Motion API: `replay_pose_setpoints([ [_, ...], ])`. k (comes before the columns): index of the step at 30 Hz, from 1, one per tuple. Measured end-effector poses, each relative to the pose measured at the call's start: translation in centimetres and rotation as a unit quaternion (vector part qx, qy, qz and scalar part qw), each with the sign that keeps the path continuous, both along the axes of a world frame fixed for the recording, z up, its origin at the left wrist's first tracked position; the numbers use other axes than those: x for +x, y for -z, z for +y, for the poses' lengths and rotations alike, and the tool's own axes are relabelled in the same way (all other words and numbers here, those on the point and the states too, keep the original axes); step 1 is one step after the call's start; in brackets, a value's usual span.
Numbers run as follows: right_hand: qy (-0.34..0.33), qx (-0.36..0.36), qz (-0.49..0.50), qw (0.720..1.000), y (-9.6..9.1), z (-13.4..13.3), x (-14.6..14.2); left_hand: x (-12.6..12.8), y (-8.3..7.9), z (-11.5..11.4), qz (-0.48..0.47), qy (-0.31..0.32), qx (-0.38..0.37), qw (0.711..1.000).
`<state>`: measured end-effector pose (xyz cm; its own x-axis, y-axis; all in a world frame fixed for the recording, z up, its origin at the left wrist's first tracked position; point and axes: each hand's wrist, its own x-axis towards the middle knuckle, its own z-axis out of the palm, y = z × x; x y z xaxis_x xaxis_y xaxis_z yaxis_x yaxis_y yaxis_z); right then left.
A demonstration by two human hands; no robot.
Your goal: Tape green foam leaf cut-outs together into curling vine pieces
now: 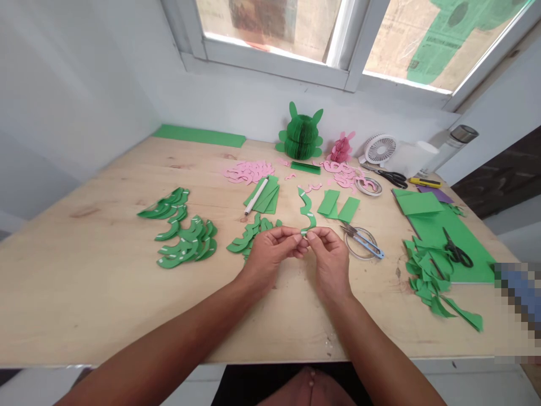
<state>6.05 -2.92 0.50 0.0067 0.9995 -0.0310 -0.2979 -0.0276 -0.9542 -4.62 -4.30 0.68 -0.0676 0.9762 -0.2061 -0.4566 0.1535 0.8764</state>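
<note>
Both my hands meet over the middle of the wooden table (pixel 84 270). My left hand (pixel 270 252) and my right hand (pixel 329 256) pinch the near end of a wavy green paper cut-out (pixel 307 211) that carries small white tape patches and stretches away from me. Fingers of both hands are closed on it. A pile of similar green cut-outs (pixel 249 235) lies just under and left of my left hand. More taped green cut-outs (pixel 181 234) are spread further left.
Thread snips (pixel 363 241) on a tape ring lie right of my right hand. Green sheets and scraps (pixel 431 270) with black scissors (pixel 457 251) fill the right side. A green paper figure (pixel 301 135), pink figure (pixel 341 148), pink cut-outs (pixel 247 171), pen (pixel 256 195) and fan (pixel 379 149) sit behind.
</note>
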Motion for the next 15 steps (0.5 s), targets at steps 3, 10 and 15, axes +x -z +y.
replay_pose_setpoints([
  [3, 0.001, 0.003, -0.009, 1.0, 0.02, 0.01, 0.0, 0.01, -0.1, 0.01, -0.003, 0.0, -0.006, 1.0],
  [10, 0.005, -0.001, 0.001, 1.0, -0.04, -0.06, -0.02, 0.03, -0.49, -0.11, -0.017, 0.003, -0.011, 1.0],
  [15, 0.004, 0.0, -0.004, 1.0, 0.0, -0.06, -0.01, 0.02, -0.61, -0.12, -0.012, 0.003, -0.016, 1.0],
])
